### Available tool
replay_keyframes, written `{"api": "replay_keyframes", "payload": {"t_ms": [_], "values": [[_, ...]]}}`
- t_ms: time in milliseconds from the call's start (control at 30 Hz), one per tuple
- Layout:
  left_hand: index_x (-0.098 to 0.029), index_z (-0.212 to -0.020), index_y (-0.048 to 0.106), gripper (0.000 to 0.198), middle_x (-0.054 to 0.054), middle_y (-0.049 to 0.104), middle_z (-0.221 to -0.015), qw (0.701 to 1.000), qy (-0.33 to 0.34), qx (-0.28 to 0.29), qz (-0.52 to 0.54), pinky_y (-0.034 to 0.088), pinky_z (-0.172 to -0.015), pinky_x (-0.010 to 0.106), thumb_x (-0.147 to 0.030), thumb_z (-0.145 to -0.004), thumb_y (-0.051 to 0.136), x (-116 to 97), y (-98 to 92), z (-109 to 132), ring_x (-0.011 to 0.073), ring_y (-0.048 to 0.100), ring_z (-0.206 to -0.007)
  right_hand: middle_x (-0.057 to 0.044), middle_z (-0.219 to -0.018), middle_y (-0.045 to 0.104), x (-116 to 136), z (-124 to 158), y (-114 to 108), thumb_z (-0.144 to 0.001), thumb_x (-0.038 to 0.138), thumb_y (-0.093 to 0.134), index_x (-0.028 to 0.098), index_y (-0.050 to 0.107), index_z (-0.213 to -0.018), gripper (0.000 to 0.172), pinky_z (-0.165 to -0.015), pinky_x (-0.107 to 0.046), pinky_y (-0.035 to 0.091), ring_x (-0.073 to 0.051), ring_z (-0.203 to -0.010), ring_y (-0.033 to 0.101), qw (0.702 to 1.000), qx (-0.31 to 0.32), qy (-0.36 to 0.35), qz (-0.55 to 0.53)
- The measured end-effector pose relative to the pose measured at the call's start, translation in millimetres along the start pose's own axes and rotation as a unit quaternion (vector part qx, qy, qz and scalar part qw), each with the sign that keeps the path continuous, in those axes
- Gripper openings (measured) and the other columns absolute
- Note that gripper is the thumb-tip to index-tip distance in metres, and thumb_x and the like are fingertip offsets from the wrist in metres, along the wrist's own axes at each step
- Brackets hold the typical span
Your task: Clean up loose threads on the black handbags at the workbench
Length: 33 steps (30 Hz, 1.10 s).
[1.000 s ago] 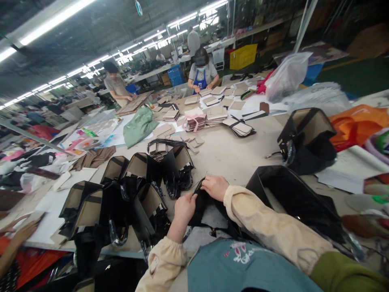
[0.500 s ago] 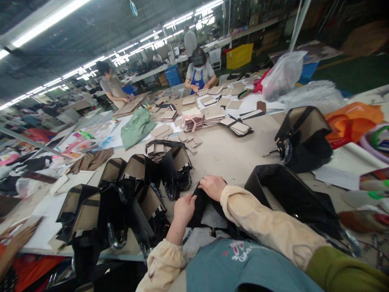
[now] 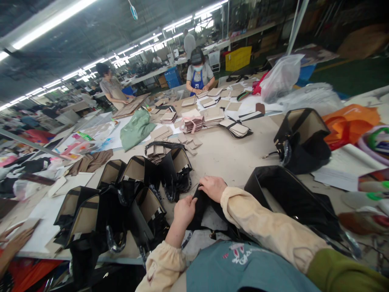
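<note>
My left hand (image 3: 184, 211) and my right hand (image 3: 213, 187) both grip a black bag piece (image 3: 203, 211) that lies on the table just in front of me. The fingers of each hand are curled onto its upper edge, the hands close together. Cream sleeves cover both forearms. A cluster of open black handbags with tan linings (image 3: 121, 194) stands to the left of my hands. Another black bag (image 3: 291, 198) lies on its side right behind my right arm.
A further black handbag (image 3: 300, 140) stands at the right. Stacks of tan card pieces (image 3: 212, 115) and a green plastic bag (image 3: 136, 127) lie mid-table. Two people work at the far end. Orange fabric (image 3: 352, 121) and a clear plastic bag (image 3: 281, 79) lie at the right.
My hands have barely moved; the fingers have shifted slightly on the black piece. The view has tilted a little.
</note>
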<state>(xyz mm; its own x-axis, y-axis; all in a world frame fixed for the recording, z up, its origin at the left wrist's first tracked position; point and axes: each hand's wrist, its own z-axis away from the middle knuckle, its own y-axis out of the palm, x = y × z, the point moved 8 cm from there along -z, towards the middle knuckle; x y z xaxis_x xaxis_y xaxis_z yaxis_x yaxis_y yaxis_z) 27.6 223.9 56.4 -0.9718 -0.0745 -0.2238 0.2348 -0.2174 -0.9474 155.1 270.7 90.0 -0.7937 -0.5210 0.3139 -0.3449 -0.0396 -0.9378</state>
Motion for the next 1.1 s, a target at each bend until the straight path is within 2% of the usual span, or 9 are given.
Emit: {"api": "replay_keyframes", "payload": {"t_ms": [167, 433, 600, 767, 900, 1100], "values": [[-0.021, -0.076, 0.062, 0.033, 0.004, 0.066, -0.071, 1.0, 0.002, 0.011, -0.016, 0.032, -0.06, 0.024, -0.038, -0.088, 0.037, -3, 0.2, 2, 0.0165, 0.061, -0.07, -0.003, -0.087, 0.063, -1, 0, 0, -0.087, 0.036, 0.051, 0.027, 0.055, -0.112, 0.028, -0.063, -0.026, 0.038, -0.018, -0.081, 0.058, 1.0, 0.0, -0.012, 0.0], [-0.02, -0.086, 0.064, 0.034, 0.006, 0.069, -0.081, 0.996, 0.007, 0.067, -0.06, 0.038, -0.064, 0.025, -0.039, -0.088, 0.037, -8, -1.8, -1, 0.0187, 0.063, -0.079, -0.004, -0.086, 0.063, 0, -1, 2, -0.088, 0.037, 0.047, 0.022, 0.063, -0.092, 0.022, -0.066, -0.025, 0.038, -0.017, -0.084, 0.056, 0.999, 0.028, -0.032, 0.004], [-0.023, -0.097, 0.064, 0.03, 0.005, 0.07, -0.091, 0.999, 0.026, 0.012, -0.02, 0.04, -0.069, 0.024, -0.043, -0.085, 0.046, -23, -15.5, -16, 0.0171, 0.063, -0.084, -0.004, -0.088, 0.063, 1, -2, 3, -0.089, 0.036, 0.046, 0.021, 0.062, -0.091, 0.022, -0.066, -0.026, 0.039, -0.017, -0.084, 0.057, 0.999, 0.022, -0.027, 0.009], [-0.021, -0.079, 0.066, 0.035, 0.005, 0.071, -0.079, 0.998, 0.035, -0.023, -0.05, 0.036, -0.062, 0.024, -0.039, -0.089, 0.039, -30, -10.6, -25, 0.0167, 0.064, -0.076, -0.004, -0.087, 0.064, -6, 0, -1, -0.087, 0.034, 0.051, 0.021, 0.061, -0.093, 0.017, -0.067, -0.026, 0.039, -0.017, -0.084, 0.058, 1.0, 0.023, -0.012, 0.003], [-0.021, -0.077, 0.065, 0.034, 0.005, 0.07, -0.076, 0.998, 0.027, -0.04, -0.045, 0.034, -0.058, 0.023, -0.038, -0.089, 0.039, -26, -9.6, -26, 0.0157, 0.064, -0.072, -0.003, -0.087, 0.065, -14, 5, -9, -0.084, 0.032, 0.055, 0.022, 0.058, -0.097, 0.017, -0.067, -0.026, 0.039, -0.017, -0.084, 0.058, 1.0, 0.009, -0.009, 0.001], [-0.02, -0.072, 0.065, 0.033, 0.004, 0.069, -0.072, 0.999, 0.017, -0.033, -0.028, 0.033, -0.058, 0.023, -0.037, -0.088, 0.041, -24, -10.0, -27, 0.015, 0.063, -0.07, -0.003, -0.089, 0.067, -20, 6, -12, -0.086, 0.032, 0.052, 0.022, 0.059, -0.1, 0.018, -0.068, -0.026, 0.04, -0.017, -0.084, 0.059, 1.0, -0.012, 0.013, -0.005]]}}
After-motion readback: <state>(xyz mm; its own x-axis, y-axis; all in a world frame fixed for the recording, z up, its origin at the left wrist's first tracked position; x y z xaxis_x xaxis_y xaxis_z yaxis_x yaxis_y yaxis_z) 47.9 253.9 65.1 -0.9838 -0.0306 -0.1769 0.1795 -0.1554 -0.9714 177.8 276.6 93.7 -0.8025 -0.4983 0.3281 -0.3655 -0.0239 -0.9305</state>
